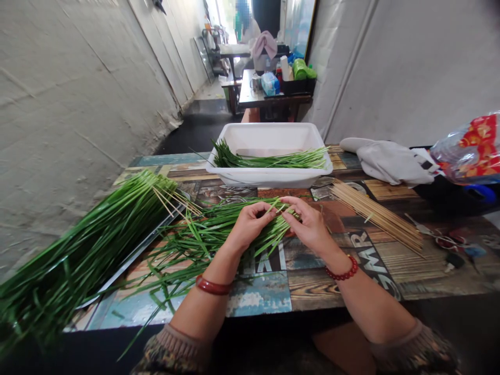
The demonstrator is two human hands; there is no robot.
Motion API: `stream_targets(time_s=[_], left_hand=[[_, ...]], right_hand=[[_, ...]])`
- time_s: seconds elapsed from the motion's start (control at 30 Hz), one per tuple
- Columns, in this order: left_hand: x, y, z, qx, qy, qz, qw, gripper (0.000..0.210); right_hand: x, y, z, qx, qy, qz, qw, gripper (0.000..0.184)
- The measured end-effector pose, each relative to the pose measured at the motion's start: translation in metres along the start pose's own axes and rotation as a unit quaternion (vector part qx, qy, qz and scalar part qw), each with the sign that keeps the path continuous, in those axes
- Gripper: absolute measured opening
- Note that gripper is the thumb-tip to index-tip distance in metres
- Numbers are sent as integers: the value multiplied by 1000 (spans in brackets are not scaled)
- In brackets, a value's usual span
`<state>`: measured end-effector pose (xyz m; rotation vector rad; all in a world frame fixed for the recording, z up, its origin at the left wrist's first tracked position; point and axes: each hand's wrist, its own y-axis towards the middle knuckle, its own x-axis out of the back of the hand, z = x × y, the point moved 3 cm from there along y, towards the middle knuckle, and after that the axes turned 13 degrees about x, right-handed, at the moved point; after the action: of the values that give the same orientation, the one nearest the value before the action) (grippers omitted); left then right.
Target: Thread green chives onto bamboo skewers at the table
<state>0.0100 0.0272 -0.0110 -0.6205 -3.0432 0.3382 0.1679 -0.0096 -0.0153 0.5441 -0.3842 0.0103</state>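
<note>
A loose spread of garlic chives (pixel 211 226) lies across the middle of the table, pale stem ends to the right. Over those stem ends, my left hand (pixel 252 221) pinches a few chive stems between thumb and fingers. Facing it, my right hand (pixel 307 221) has its thumb and fingertips closed on the same stems. The fingertips of both hands nearly meet. A thick heap of chives (pixel 97 234) rests on a tray at the left, with several thin skewers (pixel 177 200) lying at its stem end.
Behind my hands stands a white plastic tub (pixel 273 179) holding more chives. To the right lie a bundle of wooden skewers (pixel 375 216), scissors (pixel 445 238), a white cap (pixel 385 159) and a red-printed plastic bag (pixel 472 148). Farther back are another table (pixel 248 94) and a person (pixel 250 31).
</note>
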Motion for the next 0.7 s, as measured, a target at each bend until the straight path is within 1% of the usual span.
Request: stream_targets(time_s=[0.17, 0.27, 0.37, 0.5, 0.7], left_hand=[[1, 2, -1, -62, 92, -30, 993, 25], [-1, 2, -2, -89, 141, -28, 986, 22], [0, 1, -3, -88, 155, -20, 984, 18], [5, 1, -4, -73, 143, -23, 987, 19], [9, 2, -1, -66, 122, -72, 988, 17]], right_hand=[[-1, 0, -2, -5, 8, 2, 1000, 25], [0, 0, -3, 2, -13, -7, 1000, 20], [1, 1, -2, -4, -28, 0, 1000, 15], [2, 1, -2, -12, -33, 3, 999, 13], [2, 0, -1, -4, -44, -3, 999, 14]])
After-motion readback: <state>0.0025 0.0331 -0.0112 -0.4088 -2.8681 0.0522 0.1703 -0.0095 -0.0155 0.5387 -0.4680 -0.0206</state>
